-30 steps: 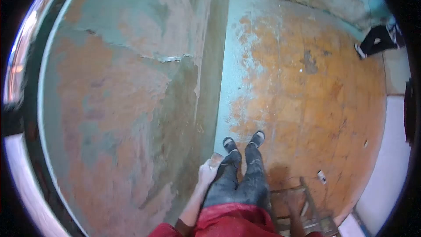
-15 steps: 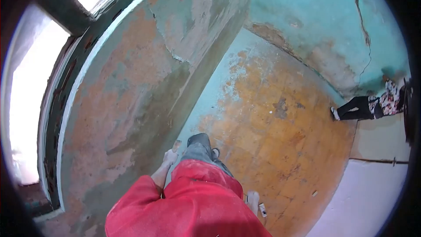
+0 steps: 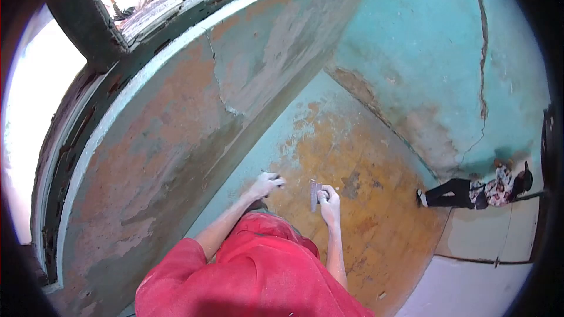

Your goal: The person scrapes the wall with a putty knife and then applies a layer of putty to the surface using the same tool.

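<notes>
My left hand [image 3: 267,184], coated in white dust, is closed in front of the red shirt [image 3: 258,258]; what it holds, if anything, is too small to make out. To its right, my right hand [image 3: 330,204], dusty as well, grips a flat grey scraper [image 3: 314,195], its blade pointing lengthwise in the view. The two hands are apart, both above the worn floor. Left of them rises the patchy plastered wall [image 3: 158,152], which neither hand touches.
A cracked turquoise wall [image 3: 423,53] stands ahead. The orange floor [image 3: 376,199] has peeling patches. At the right, a person [image 3: 470,192] in a patterned top and dark trousers stands by the wall. A window frame [image 3: 94,35] runs along the upper left.
Both hands have risen to in front of my body and come nearer each other; the left has moved off the wall's foot. The view has turned, and the other person appears lower.
</notes>
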`<state>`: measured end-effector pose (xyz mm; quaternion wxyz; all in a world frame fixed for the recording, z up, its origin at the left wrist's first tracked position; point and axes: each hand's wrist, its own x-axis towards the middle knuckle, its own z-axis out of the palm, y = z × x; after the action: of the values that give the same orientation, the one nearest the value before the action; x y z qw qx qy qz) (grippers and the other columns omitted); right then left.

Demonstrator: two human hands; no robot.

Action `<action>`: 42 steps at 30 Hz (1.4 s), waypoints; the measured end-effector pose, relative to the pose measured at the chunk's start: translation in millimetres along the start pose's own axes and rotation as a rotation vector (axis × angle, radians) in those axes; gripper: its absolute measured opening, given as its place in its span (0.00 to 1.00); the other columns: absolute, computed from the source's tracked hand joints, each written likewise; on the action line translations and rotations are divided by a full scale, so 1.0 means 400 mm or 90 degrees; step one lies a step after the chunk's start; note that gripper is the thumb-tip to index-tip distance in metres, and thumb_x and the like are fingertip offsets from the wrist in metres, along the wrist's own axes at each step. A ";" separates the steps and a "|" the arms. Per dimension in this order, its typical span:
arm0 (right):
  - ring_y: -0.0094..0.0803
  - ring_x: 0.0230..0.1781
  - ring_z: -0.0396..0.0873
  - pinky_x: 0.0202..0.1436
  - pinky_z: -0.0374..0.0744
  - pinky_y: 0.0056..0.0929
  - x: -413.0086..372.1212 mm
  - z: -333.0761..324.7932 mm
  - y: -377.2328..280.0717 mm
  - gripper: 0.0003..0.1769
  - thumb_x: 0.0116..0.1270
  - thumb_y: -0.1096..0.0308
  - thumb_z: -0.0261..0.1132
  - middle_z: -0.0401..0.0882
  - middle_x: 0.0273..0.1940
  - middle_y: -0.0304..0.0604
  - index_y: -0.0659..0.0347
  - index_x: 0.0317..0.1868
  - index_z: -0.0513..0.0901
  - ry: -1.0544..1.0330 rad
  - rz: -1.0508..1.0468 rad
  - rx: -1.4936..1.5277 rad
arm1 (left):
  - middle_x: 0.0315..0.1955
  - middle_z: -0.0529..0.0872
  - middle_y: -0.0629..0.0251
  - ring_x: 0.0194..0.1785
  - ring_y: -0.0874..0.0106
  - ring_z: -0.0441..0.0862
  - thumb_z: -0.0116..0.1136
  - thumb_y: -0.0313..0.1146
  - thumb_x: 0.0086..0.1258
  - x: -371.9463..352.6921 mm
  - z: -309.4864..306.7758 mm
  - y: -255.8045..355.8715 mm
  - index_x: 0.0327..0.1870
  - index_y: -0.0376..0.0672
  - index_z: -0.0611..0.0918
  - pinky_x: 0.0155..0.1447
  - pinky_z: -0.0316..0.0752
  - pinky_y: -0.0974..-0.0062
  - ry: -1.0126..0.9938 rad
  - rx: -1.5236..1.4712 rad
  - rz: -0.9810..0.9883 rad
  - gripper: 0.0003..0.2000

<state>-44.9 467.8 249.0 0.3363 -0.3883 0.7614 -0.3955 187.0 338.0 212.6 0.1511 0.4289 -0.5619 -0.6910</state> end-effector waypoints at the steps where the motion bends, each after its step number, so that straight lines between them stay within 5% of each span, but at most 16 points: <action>1: 0.19 0.33 0.73 0.40 0.75 0.22 0.028 0.023 -0.018 0.06 0.74 0.71 0.62 0.79 0.33 0.32 0.66 0.44 0.81 -0.025 -0.003 0.085 | 0.25 0.84 0.73 0.29 0.81 0.78 0.61 0.47 0.71 -0.011 0.017 0.118 0.43 0.42 0.87 0.29 0.70 0.75 -0.044 -0.070 -0.038 0.16; 5: 0.19 0.37 0.77 0.43 0.79 0.22 0.106 0.055 -0.117 0.07 0.77 0.69 0.61 0.79 0.36 0.31 0.64 0.47 0.82 -0.142 0.053 0.330 | 0.27 0.83 0.75 0.23 0.86 0.72 0.63 0.46 0.73 0.096 0.067 0.154 0.42 0.44 0.88 0.24 0.65 0.79 -0.125 -0.109 0.034 0.14; 14: 0.16 0.33 0.73 0.36 0.74 0.21 0.381 0.069 -0.073 0.09 0.75 0.67 0.64 0.79 0.33 0.31 0.66 0.44 0.81 -0.249 -0.055 0.163 | 0.27 0.82 0.76 0.25 0.85 0.71 0.67 0.42 0.70 0.212 0.077 0.223 0.46 0.42 0.87 0.27 0.65 0.80 0.175 -0.128 0.104 0.13; 17: 0.18 0.31 0.73 0.37 0.75 0.24 0.468 0.043 -0.105 0.13 0.74 0.65 0.66 0.78 0.32 0.33 0.64 0.51 0.80 -0.342 -0.023 0.188 | 0.26 0.82 0.76 0.23 0.85 0.70 0.66 0.40 0.71 0.256 0.106 0.256 0.44 0.40 0.87 0.26 0.64 0.80 0.257 -0.186 0.124 0.12; 19: 0.24 0.30 0.75 0.38 0.76 0.28 0.497 -0.022 -0.166 0.21 0.72 0.62 0.68 0.78 0.31 0.37 0.60 0.60 0.76 -0.341 -0.161 0.026 | 0.29 0.85 0.70 0.27 0.81 0.77 0.64 0.36 0.72 0.297 0.136 0.259 0.42 0.38 0.86 0.29 0.71 0.77 0.334 -0.328 0.046 0.10; 20: 0.30 0.31 0.78 0.39 0.78 0.32 0.516 -0.055 -0.193 0.26 0.70 0.61 0.69 0.80 0.32 0.42 0.59 0.64 0.73 -0.377 -0.152 -0.008 | 0.24 0.81 0.72 0.20 0.82 0.73 0.63 0.36 0.72 0.319 0.150 0.260 0.39 0.41 0.84 0.22 0.67 0.80 0.360 -0.387 0.057 0.08; 25: 0.39 0.34 0.83 0.44 0.80 0.38 0.562 -0.138 -0.307 0.32 0.69 0.62 0.68 0.83 0.35 0.48 0.59 0.70 0.68 -0.549 -0.210 -0.116 | 0.24 0.79 0.73 0.19 0.81 0.73 0.60 0.36 0.75 0.386 0.226 0.291 0.36 0.45 0.78 0.22 0.67 0.80 0.564 -0.609 0.085 0.07; 30: 0.60 0.49 0.84 0.54 0.79 0.50 0.559 -0.072 -0.328 0.48 0.68 0.63 0.66 0.82 0.53 0.67 0.55 0.82 0.47 -0.707 -0.408 -0.186 | 0.29 0.80 0.72 0.22 0.79 0.76 0.60 0.36 0.76 0.359 0.217 0.320 0.40 0.46 0.78 0.25 0.72 0.78 0.722 -0.766 0.160 0.06; 33: 0.62 0.49 0.83 0.53 0.79 0.50 0.544 -0.006 -0.338 0.48 0.69 0.63 0.65 0.83 0.50 0.67 0.55 0.82 0.46 -0.792 -0.407 -0.186 | 0.29 0.79 0.73 0.29 0.78 0.79 0.61 0.38 0.76 0.302 0.190 0.313 0.42 0.46 0.78 0.32 0.75 0.76 0.817 -0.791 0.127 0.07; 34: 0.43 0.38 0.85 0.43 0.79 0.38 0.546 0.029 -0.325 0.45 0.69 0.60 0.62 0.85 0.38 0.54 0.58 0.81 0.50 -0.825 -0.350 -0.197 | 0.31 0.79 0.73 0.33 0.78 0.80 0.62 0.41 0.75 0.295 0.180 0.268 0.44 0.45 0.78 0.36 0.77 0.76 0.812 -0.685 0.135 0.10; 36: 0.36 0.33 0.80 0.38 0.76 0.35 0.515 0.060 -0.359 0.41 0.71 0.60 0.59 0.81 0.33 0.48 0.59 0.80 0.53 -0.853 -0.278 -0.185 | 0.38 0.81 0.71 0.42 0.77 0.81 0.64 0.48 0.73 0.257 0.173 0.216 0.53 0.44 0.77 0.49 0.78 0.73 0.793 -0.520 0.125 0.19; 38: 0.23 0.22 0.66 0.25 0.65 0.24 0.506 0.100 -0.340 0.33 0.73 0.62 0.53 0.69 0.26 0.34 0.61 0.77 0.64 -0.826 -0.195 -0.092 | 0.36 0.82 0.69 0.43 0.76 0.81 0.64 0.51 0.72 0.215 0.187 0.171 0.50 0.43 0.80 0.46 0.77 0.73 0.751 -0.634 0.094 0.19; 42: 0.18 0.20 0.63 0.21 0.60 0.21 0.533 0.183 -0.300 0.23 0.76 0.60 0.53 0.68 0.25 0.32 0.63 0.65 0.74 -0.871 -0.075 -0.116 | 0.31 0.84 0.68 0.36 0.73 0.82 0.64 0.56 0.69 0.117 0.260 0.134 0.46 0.41 0.83 0.45 0.79 0.74 0.685 -0.799 -0.017 0.23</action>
<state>-46.6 213.9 275.2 0.6849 -0.6177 0.3863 -0.0136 65.7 355.9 241.4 0.6029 0.5435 0.0827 -0.5781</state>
